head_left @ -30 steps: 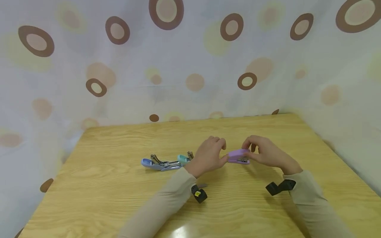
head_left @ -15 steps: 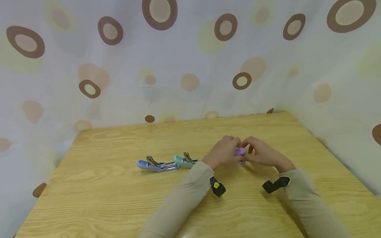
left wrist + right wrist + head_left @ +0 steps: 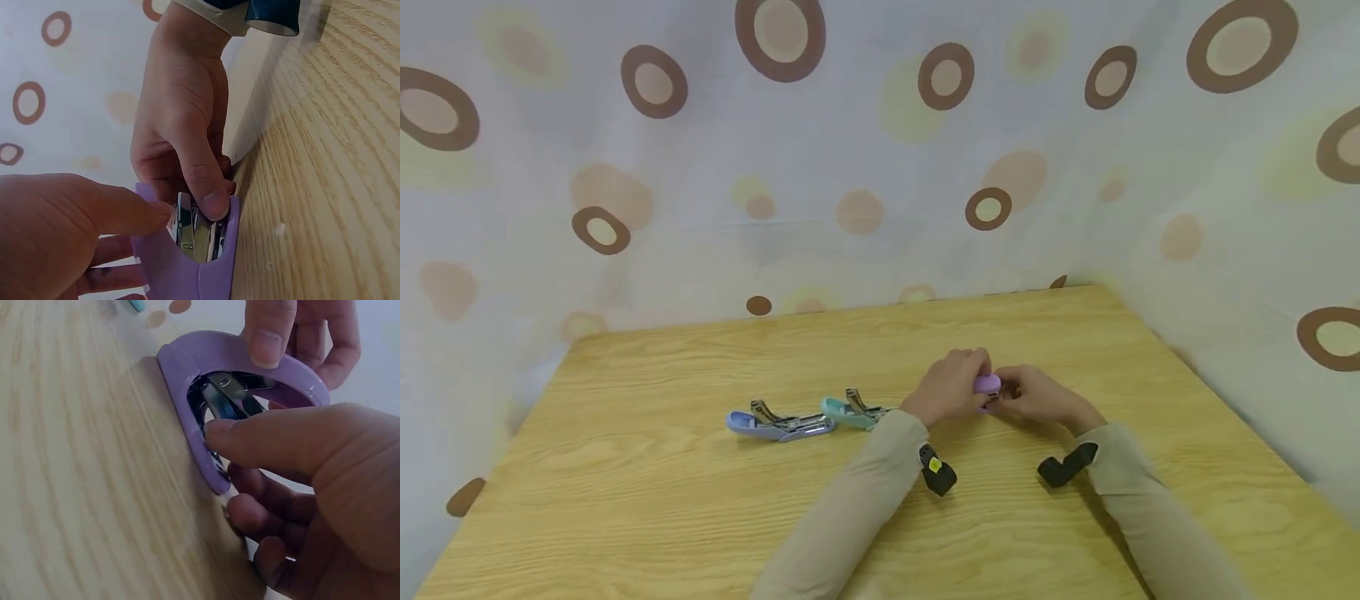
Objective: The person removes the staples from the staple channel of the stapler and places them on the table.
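Between both hands is a purple stapler [image 3: 987,384], its jaws spread so that the metal inside shows in both wrist views. My left hand [image 3: 951,387] grips the purple upper cover [image 3: 231,350], thumb on one side and fingers on the other. From the opposite end my right hand [image 3: 1041,396] pinches the lower part, its thumb [image 3: 244,437] against the metal staple channel and other fingers curled at the base. To the left on the table lie a blue stapler [image 3: 780,423] and a teal stapler [image 3: 850,410], both folded wide open, the teal one partly behind the left arm.
The wooden table [image 3: 662,500] runs back to a wall covering [image 3: 700,167] with brown and beige ovals. Black wrist cameras [image 3: 938,473] stick out below both cuffs, low over the tabletop.
My left hand has moved right and taken hold of the purple stapler's cover. The right hand has shifted from its top to the lower, metal part. The head view has turned slightly right.
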`<state>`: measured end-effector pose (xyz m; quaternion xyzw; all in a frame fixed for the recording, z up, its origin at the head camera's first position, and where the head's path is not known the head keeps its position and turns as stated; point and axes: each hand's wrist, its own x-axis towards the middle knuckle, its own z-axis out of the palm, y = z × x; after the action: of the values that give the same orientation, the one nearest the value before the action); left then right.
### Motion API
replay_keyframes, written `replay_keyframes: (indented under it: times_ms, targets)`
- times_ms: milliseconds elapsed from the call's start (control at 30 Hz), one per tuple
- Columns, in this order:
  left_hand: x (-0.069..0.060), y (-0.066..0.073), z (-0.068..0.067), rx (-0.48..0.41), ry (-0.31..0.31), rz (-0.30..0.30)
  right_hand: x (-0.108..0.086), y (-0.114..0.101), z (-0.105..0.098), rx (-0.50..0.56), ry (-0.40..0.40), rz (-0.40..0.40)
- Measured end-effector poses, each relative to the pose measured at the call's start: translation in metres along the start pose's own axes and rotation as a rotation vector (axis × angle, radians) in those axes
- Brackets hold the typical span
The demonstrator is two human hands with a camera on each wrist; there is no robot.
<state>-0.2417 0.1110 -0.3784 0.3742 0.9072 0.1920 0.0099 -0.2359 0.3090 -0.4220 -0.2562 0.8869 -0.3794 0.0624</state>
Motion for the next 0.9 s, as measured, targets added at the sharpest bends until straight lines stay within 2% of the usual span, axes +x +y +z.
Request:
replay_keyframes:
  times_ms: [333,633,767,900]
  targets:
    - [0.004,-0.004,0.002,0.042,0.001,0.066,0.002,0.004,-0.004,0.027,0.003,0.032]
    - [0.003,-0.006,0.011,0.037,-0.001,0.123,-0.001,0.013,0.001,0.008,0.073,-0.054]
    - [0.003,-0.007,0.016,0.004,0.007,0.154,-0.004,0.015,0.004,0.0,0.081,-0.057]
    - [0.005,-0.01,0.009,-0.122,0.016,0.156,-0.005,0.014,0.001,-0.001,0.073,-0.002]
